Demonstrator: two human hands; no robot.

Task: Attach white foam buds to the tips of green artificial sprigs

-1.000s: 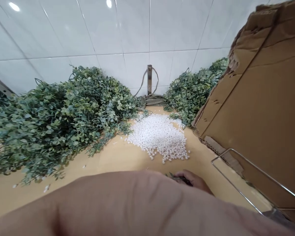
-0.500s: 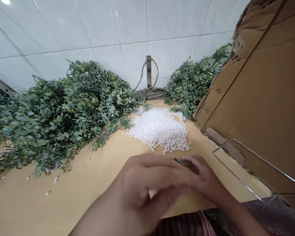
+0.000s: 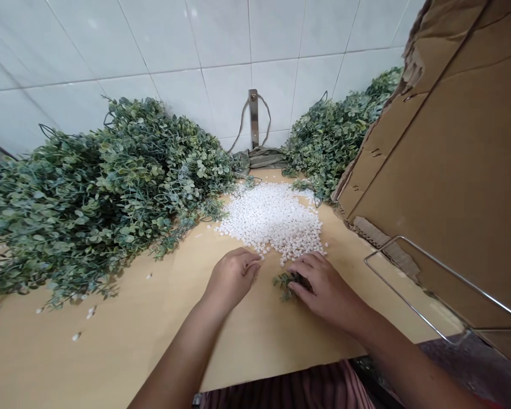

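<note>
- Leafy greenery (image 3: 111, 187) fills the left of the table (image 3: 153, 341) in one big heap, the same kind as the sprig in hand; a smaller heap (image 3: 336, 130) sits at the far right, beside the upright cardboard (image 3: 447, 187).
- White pile of beads (image 3: 268, 213), far centre between the heaps, spread toward the near side.
- Right hand (image 3: 323, 284), near and right of centre: fingers and thumb curled around the sprig.
- Left hand (image 3: 231, 278), left of it: thumb and fingers pinched together just beside the near edge of the pile; I cannot tell whether a bead is between them.
- Leafy sprig (image 3: 284, 283), held just off the pile's near edge, its leaves pointing left into the gap between the hands.
- Step in hand, as I judge it: handling the sprig right-handed while the left works fingertip-fine at the beads. Next move calls for a steady sprig and a precise left pinch.
- Loose beads (image 3: 76, 336), scattered near left.
</note>
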